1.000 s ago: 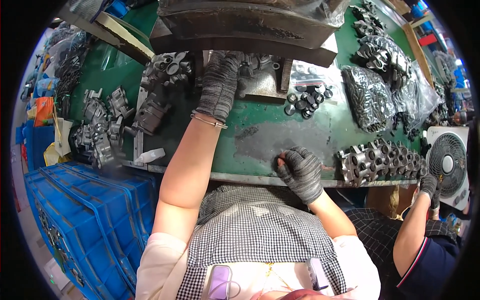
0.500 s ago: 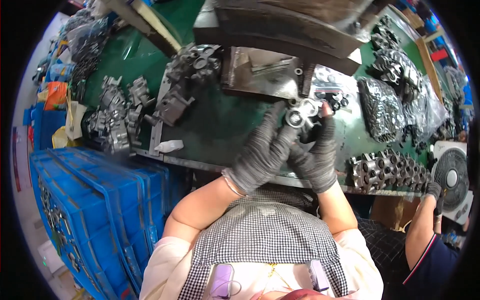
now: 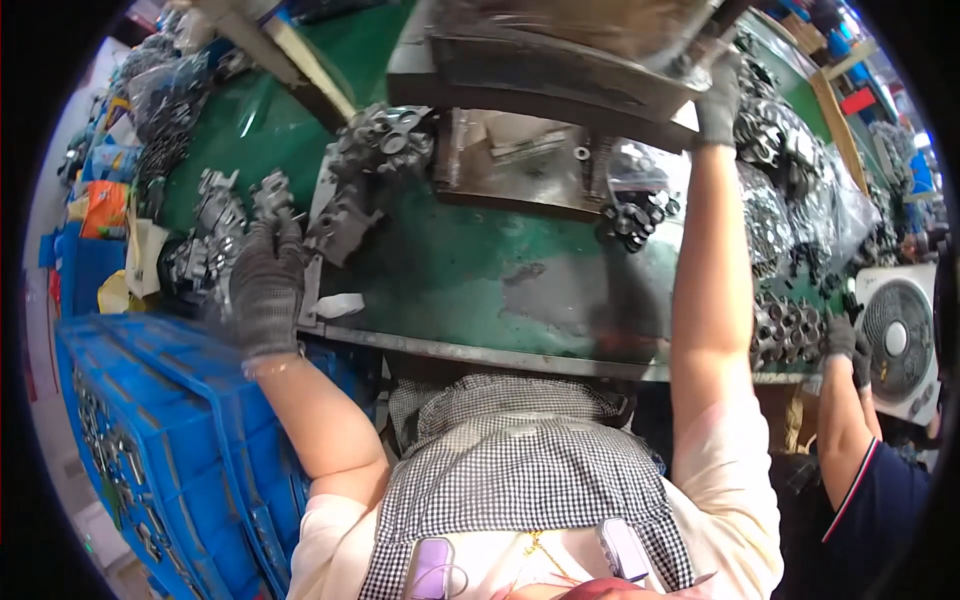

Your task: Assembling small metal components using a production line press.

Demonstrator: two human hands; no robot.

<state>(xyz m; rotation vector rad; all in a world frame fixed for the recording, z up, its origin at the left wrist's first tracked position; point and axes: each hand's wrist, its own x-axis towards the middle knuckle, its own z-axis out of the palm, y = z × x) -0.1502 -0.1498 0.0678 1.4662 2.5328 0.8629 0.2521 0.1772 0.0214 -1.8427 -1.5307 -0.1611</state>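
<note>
My left hand (image 3: 268,290), in a dark grey knit glove, is at the left of the green bench with its fingers stretched out. Its fingertips reach the grey metal castings (image 3: 222,212) heaped there; contact is hard to make out. My right arm extends far forward, and the gloved right hand (image 3: 717,105) is beside the right end of the heavy metal block of a machine (image 3: 560,70). Its fingers are blurred and partly hidden, so what they touch does not show. Below the block sits a metal fixture box (image 3: 515,165) with a small ring on top.
Small black parts (image 3: 640,218) lie right of the fixture. More castings (image 3: 395,140) are piled left of it, near a white crumpled piece (image 3: 338,305). Blue crates (image 3: 160,400) stand lower left. At right are castings in rows (image 3: 785,328), a fan (image 3: 897,338) and a co-worker's gloved hands (image 3: 845,340).
Both hands were together at the bench's middle around a metal casting. They have parted, left hand to the left pile, right hand forward and right. That casting no longer shows between them.
</note>
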